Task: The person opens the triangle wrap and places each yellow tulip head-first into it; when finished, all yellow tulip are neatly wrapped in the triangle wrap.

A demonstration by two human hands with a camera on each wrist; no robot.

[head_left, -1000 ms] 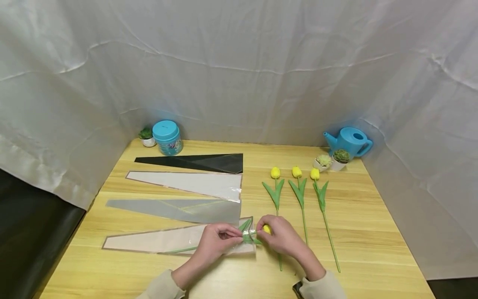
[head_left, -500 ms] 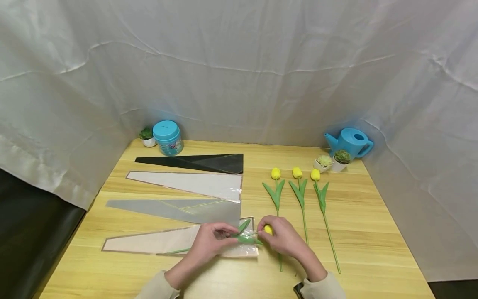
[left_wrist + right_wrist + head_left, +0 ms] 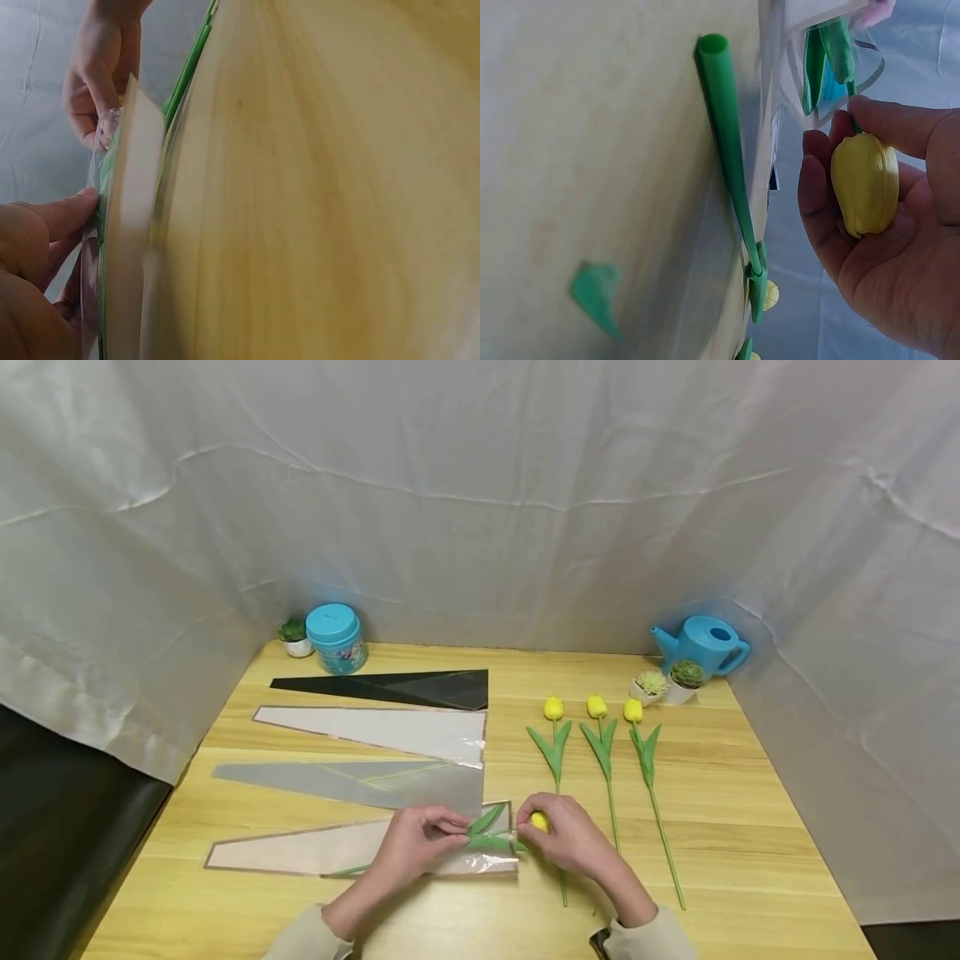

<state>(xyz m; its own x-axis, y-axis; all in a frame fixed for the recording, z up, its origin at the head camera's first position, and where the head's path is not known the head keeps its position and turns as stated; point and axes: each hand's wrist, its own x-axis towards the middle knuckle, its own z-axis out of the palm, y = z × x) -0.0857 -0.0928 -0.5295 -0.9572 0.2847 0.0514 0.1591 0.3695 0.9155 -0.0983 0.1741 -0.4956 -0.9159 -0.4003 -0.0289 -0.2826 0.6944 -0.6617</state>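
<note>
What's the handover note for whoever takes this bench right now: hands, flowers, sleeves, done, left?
Left hand: pinches the open wide end of the nearest clear plastic cone sleeve.
Right hand: holds the yellow artificial tulip bloom; its green stem lies inside that sleeve, leaves at the mouth, bloom outside it.
Three more yellow artificial tulips lie side by side on the wooden table, unwrapped.
Three other flat sleeves lie farther back with no flower in them: grey, clear, black.
Done: one tulip partly sleeved.
Left: likely seat this one fully, then sleeve the other three.
</note>
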